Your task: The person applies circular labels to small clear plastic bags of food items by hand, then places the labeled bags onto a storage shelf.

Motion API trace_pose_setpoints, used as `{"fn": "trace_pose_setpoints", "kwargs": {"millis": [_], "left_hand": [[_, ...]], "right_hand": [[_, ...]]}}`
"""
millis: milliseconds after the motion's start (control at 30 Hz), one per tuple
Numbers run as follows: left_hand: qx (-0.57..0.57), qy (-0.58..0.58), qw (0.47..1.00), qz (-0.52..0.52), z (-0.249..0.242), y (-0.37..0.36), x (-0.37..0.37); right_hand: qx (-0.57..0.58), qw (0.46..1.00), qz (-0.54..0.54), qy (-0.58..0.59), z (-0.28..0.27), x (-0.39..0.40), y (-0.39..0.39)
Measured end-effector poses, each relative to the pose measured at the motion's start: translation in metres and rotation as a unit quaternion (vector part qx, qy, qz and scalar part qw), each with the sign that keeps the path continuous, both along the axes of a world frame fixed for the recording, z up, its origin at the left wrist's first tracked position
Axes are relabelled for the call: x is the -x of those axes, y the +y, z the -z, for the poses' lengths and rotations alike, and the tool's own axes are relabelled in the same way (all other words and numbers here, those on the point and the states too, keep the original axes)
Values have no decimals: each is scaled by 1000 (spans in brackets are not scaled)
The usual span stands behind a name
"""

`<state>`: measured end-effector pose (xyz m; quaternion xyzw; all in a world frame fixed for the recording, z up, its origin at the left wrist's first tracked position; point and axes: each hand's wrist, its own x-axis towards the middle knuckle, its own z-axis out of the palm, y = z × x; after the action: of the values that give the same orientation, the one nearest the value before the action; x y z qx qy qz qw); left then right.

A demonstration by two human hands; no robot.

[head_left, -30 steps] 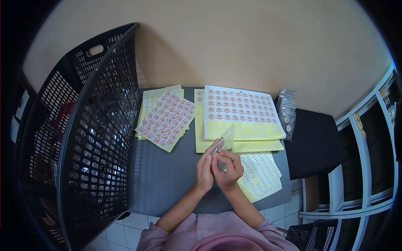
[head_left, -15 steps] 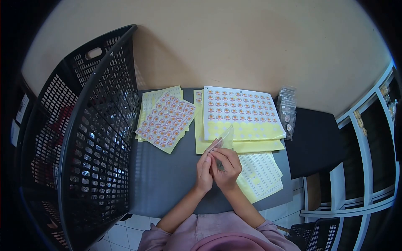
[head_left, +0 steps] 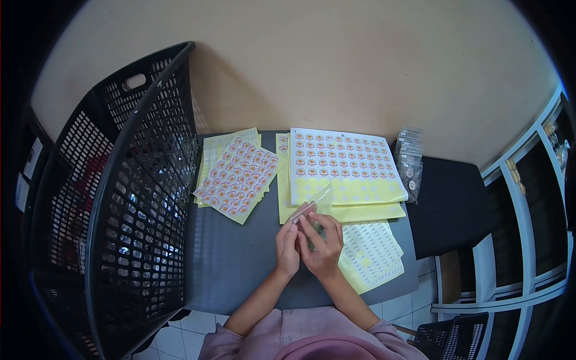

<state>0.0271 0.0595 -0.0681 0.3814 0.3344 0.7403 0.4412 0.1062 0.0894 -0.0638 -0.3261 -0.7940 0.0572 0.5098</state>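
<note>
A small clear plastic bag (head_left: 322,199) is held up between my two hands, above the dark grey table. My left hand (head_left: 288,247) grips its lower left side, closed. The fingers of my right hand (head_left: 323,245) are bent against the bag, pressing near its edge. Just beyond the bag lies a stack of sticker sheets (head_left: 343,157) with round orange and pink prints and a yellow strip where stickers have been peeled. Partly behind my right hand is a sheet of small labels (head_left: 373,251) on yellow backing. What the bag contains, if anything, I cannot make out.
A tall black plastic basket (head_left: 141,174) stands at the left. More round sticker sheets (head_left: 239,177) lie at the table's back left. Packed clear bags (head_left: 410,159) sit at the back right, beside a black surface (head_left: 450,204). White-framed shelves (head_left: 528,240) line the right side.
The fingers of my right hand have shifted up along the bag, and the bag's tilt has changed slightly. The view has moved a little.
</note>
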Motion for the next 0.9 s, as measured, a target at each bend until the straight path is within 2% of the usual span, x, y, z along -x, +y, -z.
{"fn": "trace_pose_setpoints", "kwargs": {"millis": [133, 267, 333, 367, 433, 467, 533, 633, 700, 733, 800, 833, 900], "left_hand": [[10, 18, 999, -32, -1, 1, 0], [44, 22, 998, -48, 6, 4, 5], [59, -15, 995, -80, 5, 5, 13], [58, -15, 995, -80, 4, 5, 19], [62, -14, 990, -128, 2, 4, 30], [66, -27, 983, -167, 3, 6, 34], [51, -48, 985, -156, 8, 3, 45], [31, -105, 983, -146, 6, 0, 54], [67, -239, 963, -105, 10, -3, 62], [65, -239, 963, -106, 12, -2, 65], [74, -281, 957, -6, 17, -2, 68], [73, -281, 957, -8, 16, -3, 69], [98, -243, 946, 189, 12, -4, 69]], "right_hand": [[-17, 999, -43, -19, 0, -1, -3], [-15, 998, -34, -58, -5, -7, 5], [67, 998, -20, -9, -8, -18, 12], [66, 998, -20, -9, -7, -28, 18], [221, 973, 12, -66, 1, -50, 34], [221, 973, 13, -66, 5, -57, 40], [224, 953, 36, -200, 12, -65, 48], [177, 946, 48, -266, 26, -67, 54], [178, 950, 45, -253, 23, -67, 60], [182, 952, 41, -242, 19, -66, 64], [164, 955, 24, -244, 5, -65, 77], [148, 958, 11, -246, -2, -64, 86], [148, 959, -2, -241, -9, -62, 101]]}}
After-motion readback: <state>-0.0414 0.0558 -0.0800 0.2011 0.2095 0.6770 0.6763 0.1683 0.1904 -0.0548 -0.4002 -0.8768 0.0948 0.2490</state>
